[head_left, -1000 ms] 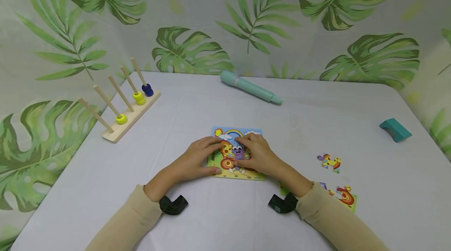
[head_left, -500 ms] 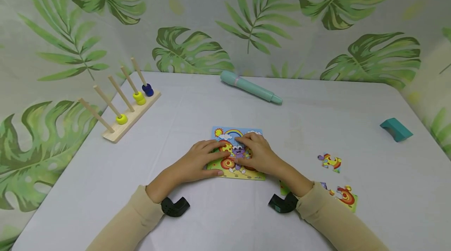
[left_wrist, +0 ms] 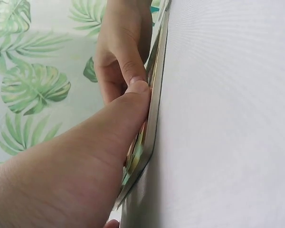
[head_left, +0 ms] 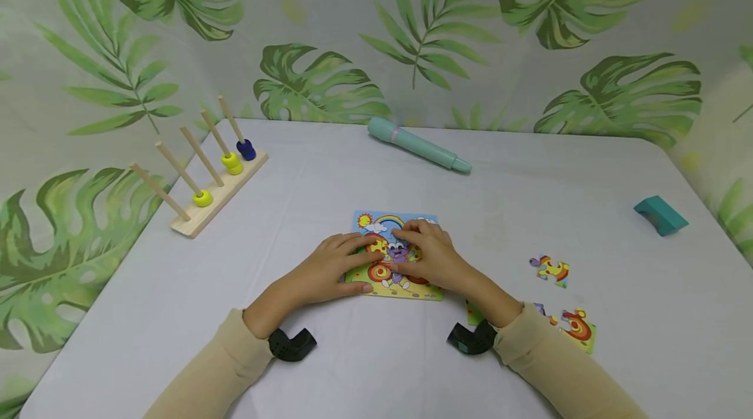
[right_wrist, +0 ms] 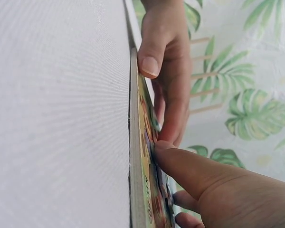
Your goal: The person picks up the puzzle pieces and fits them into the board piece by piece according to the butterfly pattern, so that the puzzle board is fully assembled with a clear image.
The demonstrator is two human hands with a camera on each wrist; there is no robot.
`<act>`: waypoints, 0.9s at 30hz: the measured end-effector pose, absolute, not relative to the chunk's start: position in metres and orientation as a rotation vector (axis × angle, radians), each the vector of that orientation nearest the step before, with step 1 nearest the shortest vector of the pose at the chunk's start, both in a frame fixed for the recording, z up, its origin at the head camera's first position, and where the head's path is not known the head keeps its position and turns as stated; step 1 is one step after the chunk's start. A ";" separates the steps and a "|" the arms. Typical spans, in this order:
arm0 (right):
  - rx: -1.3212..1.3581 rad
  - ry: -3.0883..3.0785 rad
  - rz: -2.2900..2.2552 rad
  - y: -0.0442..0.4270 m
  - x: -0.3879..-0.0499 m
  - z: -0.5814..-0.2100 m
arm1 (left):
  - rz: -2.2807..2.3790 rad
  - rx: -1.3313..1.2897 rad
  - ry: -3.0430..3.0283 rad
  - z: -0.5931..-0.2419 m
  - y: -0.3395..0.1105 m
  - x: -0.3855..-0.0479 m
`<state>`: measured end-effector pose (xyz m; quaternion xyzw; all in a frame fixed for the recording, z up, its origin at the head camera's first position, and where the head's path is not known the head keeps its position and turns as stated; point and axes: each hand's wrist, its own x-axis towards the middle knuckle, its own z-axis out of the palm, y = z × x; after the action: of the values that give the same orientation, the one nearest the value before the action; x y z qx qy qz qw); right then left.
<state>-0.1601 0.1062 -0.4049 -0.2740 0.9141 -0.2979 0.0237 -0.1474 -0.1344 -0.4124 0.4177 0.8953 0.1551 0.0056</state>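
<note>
Left grip, fingers spread, has slid slightly further over the puzzle just below frame centre, presumably steadying it; we cannot tell whether the right grip pinches anything.

Beige sleeves and black wrist cameras

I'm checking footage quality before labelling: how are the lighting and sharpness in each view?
Head: soft light, no strong glare, puzzle readable where uncovered; left wrist: soft shadow on the cloth beside the puzzle's edge; right wrist: leafy backdrop looks pale, slightly soft.
</note>
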 end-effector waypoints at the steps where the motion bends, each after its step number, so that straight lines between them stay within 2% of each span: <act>1: -0.850 2.842 -0.903 0.106 -0.160 -0.405 | 0.486 1.304 2.801 -0.412 -0.134 -0.147; 27: -0.858 2.890 -0.676 0.102 -0.158 -0.396 | 0.404 1.282 2.802 -0.409 -0.132 -0.144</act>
<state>-0.1582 0.1019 -0.3957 -0.2776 0.9351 -0.2186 0.0261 -0.1443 -0.1323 -0.4092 0.4124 0.9015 0.1299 0.0172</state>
